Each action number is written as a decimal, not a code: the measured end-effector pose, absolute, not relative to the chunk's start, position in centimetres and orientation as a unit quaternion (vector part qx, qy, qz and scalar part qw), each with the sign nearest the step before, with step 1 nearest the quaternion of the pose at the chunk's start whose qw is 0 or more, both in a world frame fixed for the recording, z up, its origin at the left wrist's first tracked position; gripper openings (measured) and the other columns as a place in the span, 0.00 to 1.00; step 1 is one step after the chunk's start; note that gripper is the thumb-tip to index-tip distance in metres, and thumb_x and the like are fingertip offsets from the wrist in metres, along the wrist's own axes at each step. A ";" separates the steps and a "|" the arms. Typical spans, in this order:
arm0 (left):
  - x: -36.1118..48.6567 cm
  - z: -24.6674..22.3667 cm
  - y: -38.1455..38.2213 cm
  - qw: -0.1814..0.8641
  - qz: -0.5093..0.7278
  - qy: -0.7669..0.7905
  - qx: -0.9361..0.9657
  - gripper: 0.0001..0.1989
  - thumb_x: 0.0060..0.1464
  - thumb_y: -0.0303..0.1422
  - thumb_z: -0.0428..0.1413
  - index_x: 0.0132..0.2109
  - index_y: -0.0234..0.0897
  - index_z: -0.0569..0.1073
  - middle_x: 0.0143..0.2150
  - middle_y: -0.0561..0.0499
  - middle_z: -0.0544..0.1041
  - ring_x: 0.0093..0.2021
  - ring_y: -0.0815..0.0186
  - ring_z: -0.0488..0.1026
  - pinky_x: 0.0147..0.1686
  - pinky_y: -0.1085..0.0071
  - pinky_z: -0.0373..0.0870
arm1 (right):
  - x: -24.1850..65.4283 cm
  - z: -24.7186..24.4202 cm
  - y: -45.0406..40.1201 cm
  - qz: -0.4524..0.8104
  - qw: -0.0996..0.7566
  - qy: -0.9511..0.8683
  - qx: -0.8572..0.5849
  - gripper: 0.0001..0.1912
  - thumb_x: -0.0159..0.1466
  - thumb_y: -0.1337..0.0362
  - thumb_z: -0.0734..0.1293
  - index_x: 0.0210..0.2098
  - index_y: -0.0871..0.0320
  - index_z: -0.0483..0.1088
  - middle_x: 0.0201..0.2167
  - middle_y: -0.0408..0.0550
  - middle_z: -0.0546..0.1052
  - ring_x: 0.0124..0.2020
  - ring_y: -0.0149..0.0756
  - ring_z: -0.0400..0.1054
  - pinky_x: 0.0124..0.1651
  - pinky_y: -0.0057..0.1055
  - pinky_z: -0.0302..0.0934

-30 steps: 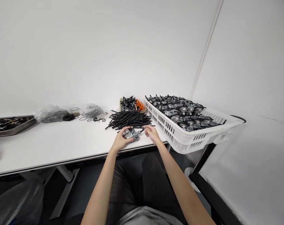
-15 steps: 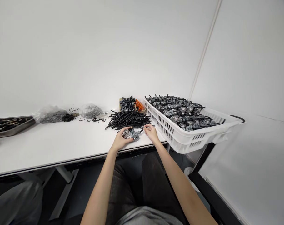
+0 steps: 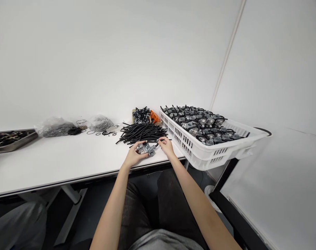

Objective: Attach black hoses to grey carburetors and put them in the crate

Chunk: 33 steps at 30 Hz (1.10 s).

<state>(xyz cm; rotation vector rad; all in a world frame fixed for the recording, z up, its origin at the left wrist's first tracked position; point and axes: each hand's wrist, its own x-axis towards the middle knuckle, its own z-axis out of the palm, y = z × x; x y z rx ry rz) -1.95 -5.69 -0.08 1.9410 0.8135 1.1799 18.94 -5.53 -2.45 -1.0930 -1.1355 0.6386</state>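
A small grey metal carburetor [image 3: 146, 149] is held just over the table's front edge. My left hand [image 3: 133, 155] grips it from the left side, thumb below and fingers above. From its right side a short black hose [image 3: 157, 144] runs towards my right hand [image 3: 167, 146], whose thumb and fingertips pinch the hose's end. Right behind both hands lies a heap of loose black hoses [image 3: 143, 132]. To the right, a white plastic crate [image 3: 202, 154] is filled with similar carburetors [image 3: 208, 122] that have black hoses on them.
Behind the hose heap are a bin of small black and grey parts [image 3: 141, 115] and an orange container [image 3: 154, 117]. Further left on the white table [image 3: 69, 156] lie bagged parts [image 3: 56, 128], black rings [image 3: 90, 132] and a metal tray [image 3: 19, 144]. The wall rises behind.
Almost nothing differs. The view shifts slightly, and my right fingers move a little at the hose's end; both hands keep their holds.
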 end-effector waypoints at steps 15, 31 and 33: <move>-2.0 0.3 -6.1 0.362 0.457 0.319 0.747 0.31 0.38 0.35 0.66 0.53 0.39 0.70 0.50 0.46 0.75 0.48 0.58 0.74 0.50 0.59 0.69 | 20.0 -2.7 -6.4 0.476 0.571 -0.565 -0.358 0.49 0.47 0.65 0.75 0.63 0.51 0.51 0.38 0.47 0.79 0.38 0.36 0.73 0.43 0.35 0.66; -2.0 0.2 -6.2 0.370 0.458 0.309 0.747 0.31 0.39 0.35 0.66 0.53 0.39 0.70 0.52 0.45 0.74 0.49 0.58 0.73 0.50 0.60 0.70 | 19.0 -2.5 -6.6 0.430 0.563 -0.589 -0.390 0.34 0.52 0.60 0.73 0.57 0.56 0.64 0.20 0.39 0.77 0.25 0.34 0.73 0.34 0.31 0.67; -2.0 0.2 -6.2 0.370 0.459 0.310 0.746 0.32 0.38 0.35 0.66 0.53 0.39 0.69 0.50 0.45 0.75 0.47 0.58 0.74 0.49 0.60 0.70 | 18.9 -2.5 -6.6 0.410 0.554 -0.602 -0.403 0.25 0.53 0.59 0.71 0.49 0.58 0.71 0.20 0.40 0.76 0.24 0.34 0.73 0.33 0.31 0.66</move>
